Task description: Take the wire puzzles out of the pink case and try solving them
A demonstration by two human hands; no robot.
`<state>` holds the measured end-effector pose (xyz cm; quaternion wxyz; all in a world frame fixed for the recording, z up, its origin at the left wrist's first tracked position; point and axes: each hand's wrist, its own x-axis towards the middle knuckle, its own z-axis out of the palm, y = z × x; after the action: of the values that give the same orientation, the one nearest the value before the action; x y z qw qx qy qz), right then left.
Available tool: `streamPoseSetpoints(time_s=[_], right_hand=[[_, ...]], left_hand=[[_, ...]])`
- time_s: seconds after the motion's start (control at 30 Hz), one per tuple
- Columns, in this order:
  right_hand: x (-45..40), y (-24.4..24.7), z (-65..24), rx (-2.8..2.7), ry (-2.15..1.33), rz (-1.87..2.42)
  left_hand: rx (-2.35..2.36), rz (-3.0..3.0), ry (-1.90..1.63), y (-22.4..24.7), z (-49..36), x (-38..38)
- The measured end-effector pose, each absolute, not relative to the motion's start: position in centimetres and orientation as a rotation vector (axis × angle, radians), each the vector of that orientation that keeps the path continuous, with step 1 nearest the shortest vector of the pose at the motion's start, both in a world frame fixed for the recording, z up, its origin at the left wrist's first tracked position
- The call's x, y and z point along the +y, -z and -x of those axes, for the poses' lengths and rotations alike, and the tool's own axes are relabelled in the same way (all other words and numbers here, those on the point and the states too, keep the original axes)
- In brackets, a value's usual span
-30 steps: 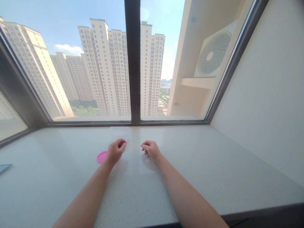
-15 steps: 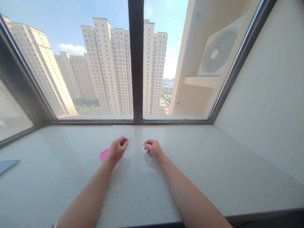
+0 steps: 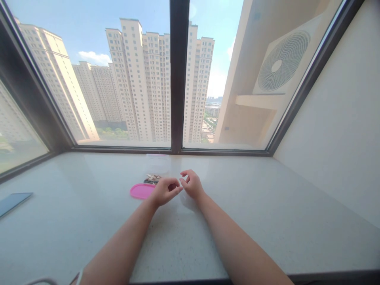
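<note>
across the pale windowsill point(image 3: 261, 221), the left hand point(image 3: 166, 190) and right hand point(image 3: 192, 183) nearly meet, loosely curled; whether either pinches anything cannot be told. beside the left hand lie a flat pink oval point(image 3: 141, 191) and small metallic pieces point(image 3: 152, 178), a clear pink-edged container point(image 3: 157, 163) beyond.

Right of the right hand point(image 3: 192, 184), the windowsill point(image 3: 261, 206) lies open to the wall point(image 3: 335, 126). Ahead, the window frame point(image 3: 178, 79) bars passage. The left hand point(image 3: 165, 190) and pink oval piece point(image 3: 142, 191) obstruct low access to the metallic pieces point(image 3: 152, 178).
</note>
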<state>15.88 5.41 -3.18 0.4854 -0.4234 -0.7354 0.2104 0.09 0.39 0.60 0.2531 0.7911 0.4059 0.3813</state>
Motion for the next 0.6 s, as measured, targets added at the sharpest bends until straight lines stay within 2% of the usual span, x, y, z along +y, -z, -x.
streamPoseSetpoints(time_s=[0.23,0.6], right_hand=[[6.0,3.0,-14.7,-1.939,-0.333,1.106],[8.3,-0.8,-9.8,-2.463,-0.109,0.945]], left_hand=[[1.022,-2.24,-1.066,-0.6,-0.4,-0.1],[0.984,-2.313,-1.239,-1.3,-1.5,-1.1]])
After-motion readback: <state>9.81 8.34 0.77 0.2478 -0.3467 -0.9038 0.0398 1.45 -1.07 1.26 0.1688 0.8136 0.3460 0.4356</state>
